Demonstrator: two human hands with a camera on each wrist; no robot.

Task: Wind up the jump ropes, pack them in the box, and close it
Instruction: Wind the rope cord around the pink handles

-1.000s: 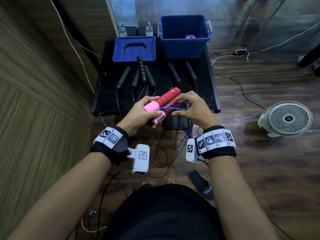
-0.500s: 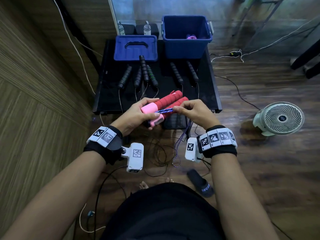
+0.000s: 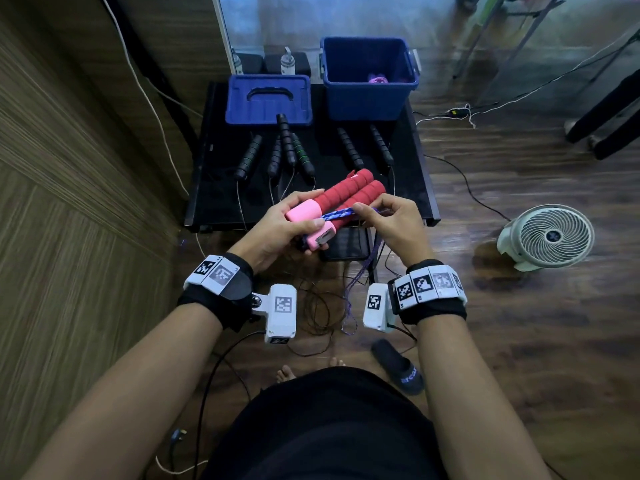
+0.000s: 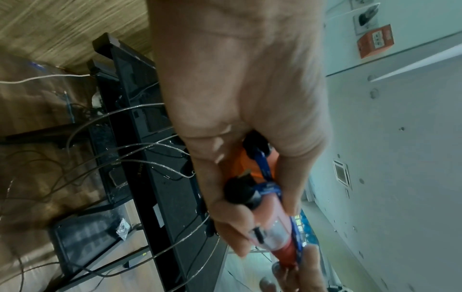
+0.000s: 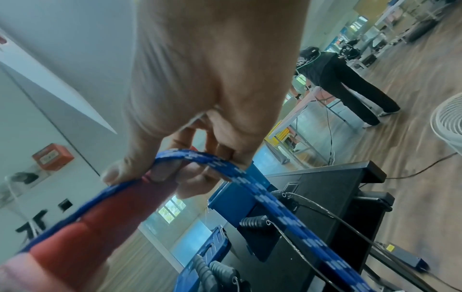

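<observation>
black handles [image 3: 287,147] before lid [image 3: 268,100], open box [image 3: 367,77]; fan [image 3: 550,237] right

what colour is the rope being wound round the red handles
Blue with small white flecks, on the rope; clearest in the right wrist view.

The red jump-rope handles [image 4: 277,223] are gripped by the left hand [image 4: 240,110] toward five o'clock — blue cord [image 4: 297,241] is laid along them; at nine o'clock, thin cables [image 4: 130,150] are draped over a black table [image 4: 160,193].
</observation>
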